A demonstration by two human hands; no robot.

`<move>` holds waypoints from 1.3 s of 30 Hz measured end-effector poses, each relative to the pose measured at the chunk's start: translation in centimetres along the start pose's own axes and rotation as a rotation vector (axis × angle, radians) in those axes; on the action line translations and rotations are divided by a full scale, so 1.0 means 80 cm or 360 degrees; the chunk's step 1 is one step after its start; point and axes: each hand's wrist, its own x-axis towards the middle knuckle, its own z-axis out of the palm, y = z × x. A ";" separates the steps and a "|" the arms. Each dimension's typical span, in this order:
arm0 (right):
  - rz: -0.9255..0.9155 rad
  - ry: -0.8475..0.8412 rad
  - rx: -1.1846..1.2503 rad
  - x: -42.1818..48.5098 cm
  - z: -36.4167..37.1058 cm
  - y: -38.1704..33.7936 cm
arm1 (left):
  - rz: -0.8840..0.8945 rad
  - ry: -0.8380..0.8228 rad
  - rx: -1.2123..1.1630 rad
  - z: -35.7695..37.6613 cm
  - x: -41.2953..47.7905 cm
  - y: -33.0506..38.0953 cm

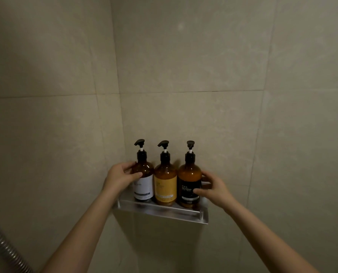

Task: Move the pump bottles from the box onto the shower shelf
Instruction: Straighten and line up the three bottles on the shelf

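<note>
1. Amber, three times over: the white-label bottle (143,186), the yellow-label bottle (165,186) and the black-label bottle (189,182) stand upright in a close row on the metal shelf (164,210) in the tiled corner; the box is not in view.
2. The left hand (120,177) is curled round the shoulder of the white-label bottle, thumb across the front; the right hand (213,189) wraps the side of the black-label bottle, thumb on its label; neither is spread wide, and each has hold of its bottle.
3. This looks like a last squaring-up of the row; I judge the task nearly done.
4. To do it well: nudge the outer bottles gently inward and back, with their bases flat behind the shelf's front lip; keep the labels forward; turn the pump heads alike, since the right one points another way; release one hand at a time, as tall bottles probably tip easily.
5. Count: three pump bottles; one shelf; two hands; one shower hose (4,247) at the lower left.
</note>
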 end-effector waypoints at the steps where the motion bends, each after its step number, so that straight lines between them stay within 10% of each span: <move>1: 0.0001 -0.0001 0.0000 0.000 0.000 0.001 | 0.0009 -0.0006 0.0010 0.000 0.000 0.001; 31: -0.0017 -0.0226 -0.0046 0.014 -0.015 0.009 | 0.0108 -0.0026 0.0150 -0.002 0.007 -0.001; 39: -0.0584 0.0358 0.0007 0.047 -0.049 -0.132 | 0.0110 0.0297 0.0292 0.008 -0.013 0.015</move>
